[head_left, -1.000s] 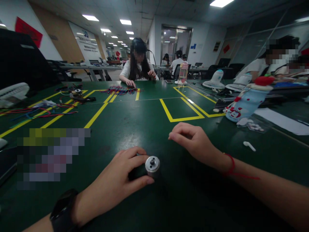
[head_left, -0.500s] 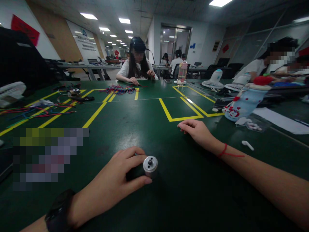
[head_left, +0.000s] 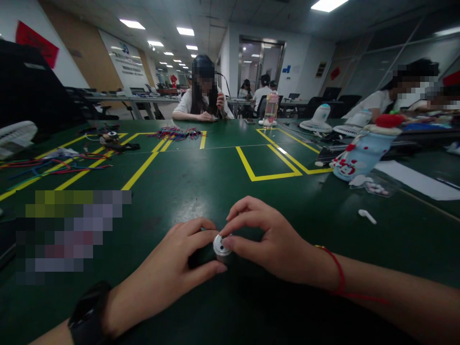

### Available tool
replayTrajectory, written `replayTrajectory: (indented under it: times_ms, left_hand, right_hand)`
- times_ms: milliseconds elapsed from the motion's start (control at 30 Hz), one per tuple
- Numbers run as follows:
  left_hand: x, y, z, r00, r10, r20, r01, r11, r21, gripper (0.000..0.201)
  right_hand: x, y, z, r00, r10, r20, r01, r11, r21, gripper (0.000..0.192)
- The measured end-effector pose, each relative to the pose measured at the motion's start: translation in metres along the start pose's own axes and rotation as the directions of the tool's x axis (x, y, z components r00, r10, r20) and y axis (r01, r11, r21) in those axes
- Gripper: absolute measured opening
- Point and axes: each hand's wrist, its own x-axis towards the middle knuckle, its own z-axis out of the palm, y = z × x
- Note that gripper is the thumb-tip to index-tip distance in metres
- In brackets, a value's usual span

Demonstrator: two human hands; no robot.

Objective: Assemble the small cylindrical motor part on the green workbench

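**Two hands on a small motor at the near edge of the desk**

At the far left edge of the green desk (head_left: pixel 215 191) lies a tangle of coloured wires (head_left: pixel 61 167), crossed by yellow tape lines (head_left: pixel 142 170). Close to the near edge, about midway along it, the left hand (head_left: pixel 168 273), with a black watch (head_left: pixel 88 316) on its wrist, lies on the desk with its fingers (head_left: pixel 204 270) curled tight around the dark body of a small cylindrical motor (head_left: pixel 221 247), gripping it; the motor's silver end cap faces up. From the right, the right hand (head_left: pixel 273 239), with a red string (head_left: pixel 336 268) at the wrist, meets it: thumb and forefinger are pinched together on the top of the cap, hiding the shaft, so what they nip cannot be told.

Further right a white earbud (head_left: pixel 366 216) lies on the desk, well apart from the hands. Beyond it, toward the right edge, lies a pale blue bottle (head_left: pixel 359 155) with a red cap, beside a white sheet (head_left: pixel 417 179). At the far edge a person (head_left: pixel 203 103) sits near another bundle of wires (head_left: pixel 176 133).
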Motion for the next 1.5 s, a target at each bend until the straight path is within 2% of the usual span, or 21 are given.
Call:
replayTrajectory:
  times_ms: [133,167,233,300,367,500,600,700,800,867,933,1033,1200,1267,1333,1400,1500]
  left_hand:
    - [0.002,0.006,-0.003,0.999,-0.018,0.033,0.019,1.000,-0.024,0.024]
    - [0.003,0.008,-0.004,0.998,-0.029,0.050,0.031,0.999,-0.033,0.023]
    - [0.005,0.009,-0.005,0.996,-0.046,0.073,0.049,0.998,-0.046,0.021]
    - [0.008,0.008,-0.004,0.996,-0.050,0.075,0.054,0.997,-0.052,0.021]
    - [0.010,0.005,-0.002,0.996,-0.048,0.076,0.053,0.997,-0.059,0.021]
    - [0.014,-0.004,0.001,0.995,-0.055,0.078,0.061,0.996,-0.068,0.021]
    - [0.013,-0.009,0.000,0.995,-0.057,0.076,0.062,0.996,-0.064,0.021]
    - [0.010,-0.012,-0.001,0.995,-0.056,0.079,0.061,0.996,-0.064,0.021]
    - [0.005,-0.012,-0.001,0.997,-0.052,0.063,0.055,0.997,-0.058,0.023]
    - [0.002,-0.010,-0.002,0.997,-0.054,0.059,0.057,0.997,-0.052,0.024]
    - [0.001,-0.009,-0.002,0.996,-0.060,0.060,0.063,0.997,-0.047,0.025]
    - [0.002,-0.007,-0.002,0.997,-0.056,0.054,0.058,0.998,-0.037,0.027]
    - [0.002,-0.006,-0.002,0.998,-0.045,0.051,0.047,0.998,-0.039,0.027]
    - [0.002,-0.004,-0.003,0.998,-0.046,0.054,0.048,0.998,-0.041,0.026]
    - [0.003,-0.003,-0.002,0.997,-0.050,0.057,0.052,0.998,-0.042,0.025]
    - [0.005,-0.001,-0.001,0.996,-0.056,0.065,0.059,0.997,-0.044,0.024]
    - [0.009,0.001,-0.002,0.996,-0.060,0.073,0.063,0.997,-0.047,0.023]
  right_hand:
    - [0.000,0.002,-0.017,0.997,0.021,-0.075,-0.017,0.999,0.050,0.008]
    - [0.000,0.005,-0.023,0.998,0.028,-0.048,-0.026,0.999,0.035,0.007]
    - [-0.002,0.012,-0.035,0.994,0.046,0.096,-0.043,0.999,-0.026,0.007]
    - [-0.005,0.023,-0.043,0.962,0.063,0.266,-0.038,0.995,-0.098,0.009]
    - [-0.007,0.035,-0.045,0.924,0.075,0.376,-0.015,0.987,-0.159,0.011]
    - [-0.004,0.049,-0.039,0.901,0.082,0.425,0.024,0.971,-0.238,0.013]
    - [0.000,0.050,-0.036,0.899,0.085,0.430,0.006,0.978,-0.206,0.014]
    - [0.003,0.052,-0.037,0.929,0.116,0.352,-0.088,0.992,-0.095,0.017]
    - [0.005,0.062,-0.043,0.965,0.220,0.146,-0.211,0.975,-0.074,0.018]
    - [0.006,0.072,-0.047,0.957,0.288,0.020,-0.285,0.953,-0.105,0.020]
    - [0.007,0.080,-0.051,0.940,0.336,-0.055,-0.341,0.934,-0.106,0.023]
    - [0.007,0.086,-0.052,0.927,0.367,-0.075,-0.372,0.925,-0.081,0.026]
    - [0.005,0.079,-0.052,0.946,0.321,0.032,-0.310,0.933,-0.183,0.024]
    - [0.004,0.071,-0.053,0.956,0.253,0.150,-0.218,0.952,-0.215,0.021]
    - [0.003,0.060,-0.055,0.936,0.165,0.312,-0.099,0.971,-0.218,0.023]
    - [0.000,0.051,-0.053,0.901,0.099,0.423,-0.001,0.974,-0.227,0.027]
    - [-0.003,0.043,-0.045,0.888,0.060,0.456,0.066,0.965,-0.256,0.019]
